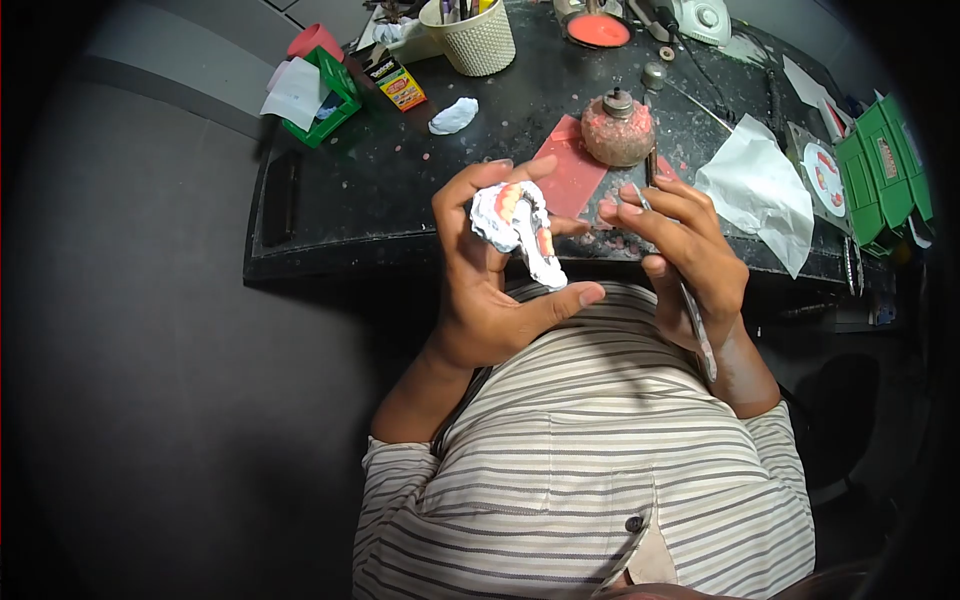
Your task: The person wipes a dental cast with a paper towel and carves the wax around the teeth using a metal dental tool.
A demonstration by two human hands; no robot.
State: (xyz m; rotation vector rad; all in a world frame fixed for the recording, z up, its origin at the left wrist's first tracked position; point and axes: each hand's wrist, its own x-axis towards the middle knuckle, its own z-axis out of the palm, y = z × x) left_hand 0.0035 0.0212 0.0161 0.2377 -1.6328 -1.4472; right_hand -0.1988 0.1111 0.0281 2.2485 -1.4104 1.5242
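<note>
My left hand point(478, 312) holds a white plaster dental model point(490, 222), raised in front of the desk edge. Yellowish teeth set in reddish wax show on two parts of it. The fingers curl behind the model, and the thumb stretches out beneath it. To the right, my right hand point(705, 245) grips a slim metal dental spatula point(703, 345) like a pen. One end of the spatula sticks out below the palm near the wrist, while the other points up past the fingertips toward the model. The spatula and the model are apart.
On the black desk stand a round glass spirit burner point(617, 132), a pink wax sheet point(570, 170), a crumpled white paper point(765, 190) and a white lump point(454, 116). Green bins point(885, 180) sit at right, a woven cup point(470, 40) and small box point(398, 85) at back left.
</note>
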